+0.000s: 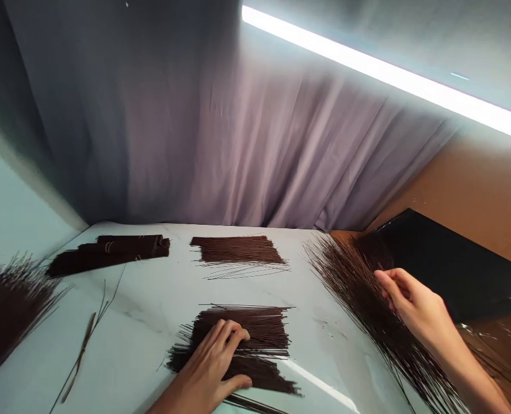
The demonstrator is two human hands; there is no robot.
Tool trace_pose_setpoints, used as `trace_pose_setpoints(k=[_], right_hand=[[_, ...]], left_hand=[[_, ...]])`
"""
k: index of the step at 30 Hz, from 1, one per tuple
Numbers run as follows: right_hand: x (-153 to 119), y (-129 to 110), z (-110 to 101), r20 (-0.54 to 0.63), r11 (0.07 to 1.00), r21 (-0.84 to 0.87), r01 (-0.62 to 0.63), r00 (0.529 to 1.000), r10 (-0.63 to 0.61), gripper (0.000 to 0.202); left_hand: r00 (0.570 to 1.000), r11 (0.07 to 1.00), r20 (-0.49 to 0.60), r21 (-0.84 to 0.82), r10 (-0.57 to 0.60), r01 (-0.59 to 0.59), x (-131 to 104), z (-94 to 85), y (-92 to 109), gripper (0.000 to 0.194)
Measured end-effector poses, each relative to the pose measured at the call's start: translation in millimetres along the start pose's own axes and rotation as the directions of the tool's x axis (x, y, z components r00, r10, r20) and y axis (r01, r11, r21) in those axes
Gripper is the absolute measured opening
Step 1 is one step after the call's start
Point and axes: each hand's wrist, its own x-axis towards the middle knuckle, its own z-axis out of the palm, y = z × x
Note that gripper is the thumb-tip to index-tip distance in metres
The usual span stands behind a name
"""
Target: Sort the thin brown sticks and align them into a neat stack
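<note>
My left hand (216, 365) lies on a stack of thin dark brown sticks (259, 325) at the front middle of the table. Its fingers rest across the sticks and the thumb is spread apart; a second, darker row of sticks (264, 375) shows by the thumb. To the right, my right hand (413, 302) is over a large loose heap of long thin sticks (359, 287). Thumb and forefinger are pinched together there, and whether a stick is between them I cannot make out.
Behind the stack lies another flat stack of sticks (238, 250). Tied dark bundles (121, 252) sit at the back left, near a heap of sticks (9, 322) and a few crossed loose strands (85, 342). A black panel (445, 264) leans at the right; a grey curtain (221, 144) hangs behind.
</note>
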Motion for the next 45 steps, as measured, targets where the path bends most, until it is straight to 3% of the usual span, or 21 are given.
trace_pose_setpoints(k=[3,5,8,10,12,15,17,21,24,26,28,33,38,42,45], right_hand=[[0,28,2,0.029,0.936,-0.343,0.08,0.997,-0.075,0.056],[-8,31,12,-0.044,0.88,-0.461,0.112,0.988,-0.149,0.062],[-24,15,32,-0.217,0.807,-0.578,0.119,0.931,-0.292,0.074],[-32,-8,52,-0.237,0.81,-0.555,0.189,0.897,-0.372,0.067],[-35,-36,79,-0.09,0.823,-0.404,0.4,0.877,-0.471,0.044],[-27,-74,129,0.243,0.742,-0.121,0.66,0.744,-0.622,0.015],[-13,-90,161,0.346,0.705,-0.046,0.707,0.674,-0.653,0.009],[16,-95,201,0.458,0.671,0.012,0.742,0.592,-0.663,0.005],[19,-91,212,0.487,0.658,-0.004,0.753,0.576,-0.656,0.017],[13,-91,213,0.482,0.66,-0.028,0.75,0.589,-0.649,0.017],[5,-92,209,0.478,0.664,-0.031,0.747,0.595,-0.646,0.006],[-8,-90,172,0.477,0.698,0.066,0.713,0.592,-0.649,0.02],[-39,-83,121,0.418,0.803,0.127,0.583,0.702,-0.576,0.018],[-75,-90,102,0.425,0.872,0.262,0.413,0.762,-0.488,0.021],[-90,-97,100,0.436,0.886,0.341,0.313,0.783,-0.445,0.023]], left_hand=[[0.998,0.999,-0.064,0.052,0.016,-0.013,5,10.5,1,0.037],[0.998,0.999,-0.062,0.044,0.027,-0.024,6,5.8,4,0.03],[0.998,0.999,0.045,0.004,0.043,-0.043,2,-10.1,9,0.038],[0.996,0.998,0.076,0.013,0.054,-0.055,1,-16.6,9,0.052],[0.997,0.995,0.033,0.067,0.071,-0.073,2,-16.3,7,0.052],[0.994,0.983,-0.012,0.151,0.112,-0.109,4,-10.8,6,0.034],[0.99,0.98,0.009,0.139,0.141,-0.141,3,-10.4,8,0.033],[0.982,0.977,0.047,0.105,0.181,-0.185,2,-17.5,12,0.065],[0.987,0.978,0.002,0.132,0.163,-0.162,4,-20.4,10,0.053],[0.984,0.977,-0.026,0.128,0.174,-0.169,5,-19.9,8,0.038],[0.982,0.978,-0.028,0.101,0.189,-0.185,5,-18.8,5,0.036],[0.986,0.985,0.042,0.053,0.161,-0.163,2,-18.6,3,0.076],[0.989,0.988,0.013,0.05,0.147,-0.148,3,-19.7,10,0.047],[0.986,0.978,-0.033,0.14,0.161,-0.155,7,-17.4,14,0.005],[0.978,0.955,-0.069,0.239,0.199,-0.178,11,-10.2,13,0.016]])
